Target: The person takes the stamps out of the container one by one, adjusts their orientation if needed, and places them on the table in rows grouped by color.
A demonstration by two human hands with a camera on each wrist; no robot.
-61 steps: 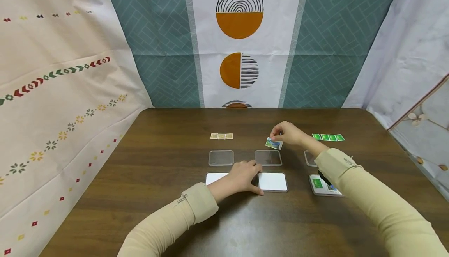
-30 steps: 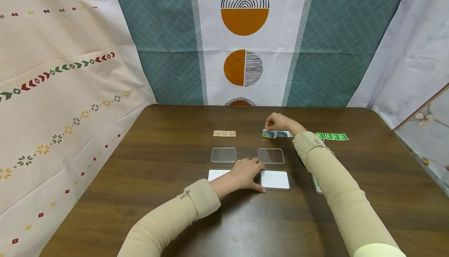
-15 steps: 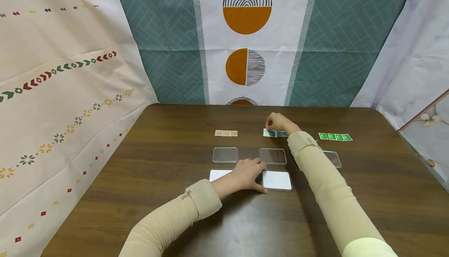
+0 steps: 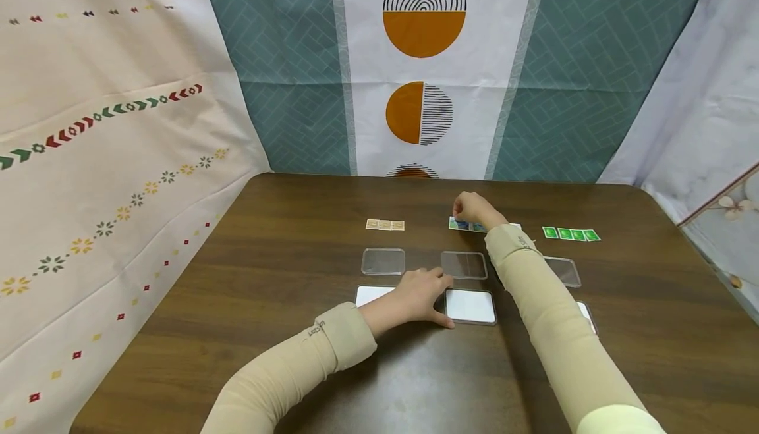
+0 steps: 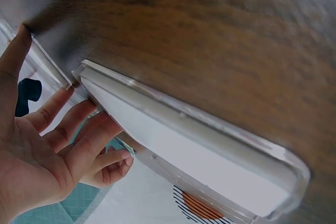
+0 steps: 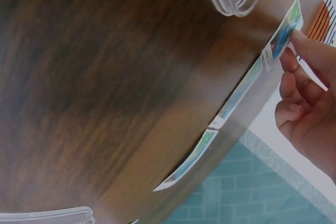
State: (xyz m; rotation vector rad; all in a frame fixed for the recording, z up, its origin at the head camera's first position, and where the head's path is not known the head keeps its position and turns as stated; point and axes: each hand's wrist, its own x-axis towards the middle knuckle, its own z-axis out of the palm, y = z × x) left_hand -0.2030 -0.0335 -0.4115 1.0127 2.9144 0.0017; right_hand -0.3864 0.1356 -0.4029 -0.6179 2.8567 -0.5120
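Note:
My right hand point(image 4: 472, 209) pinches a blue-green stamp point(image 6: 286, 30) at the left end of a row of similar stamps at the back of the table. Two more stamps of that row, a middle stamp point(image 6: 241, 95) and an end stamp point(image 6: 189, 161), lie flat along the table edge in the right wrist view. My left hand point(image 4: 418, 296) rests spread at the left side of a white-filled clear case point(image 4: 470, 307), thumb at its near corner and forefinger at the far one. Beneath my left wrist, another white-filled case point(image 4: 371, 294) is partly covered.
Three tan stamps point(image 4: 385, 224) lie back left, several green stamps point(image 4: 570, 234) back right. Clear lids stand in a row: left lid point(image 4: 383, 261), middle lid point(image 4: 464, 265), right lid point(image 4: 563, 271). My right forearm mostly hides a third case point(image 4: 587, 315).
My right hand has carried the stamp from above the middle lid back to the left end of the blue-green row. My left hand has stayed by the case. The head view has shifted slightly.

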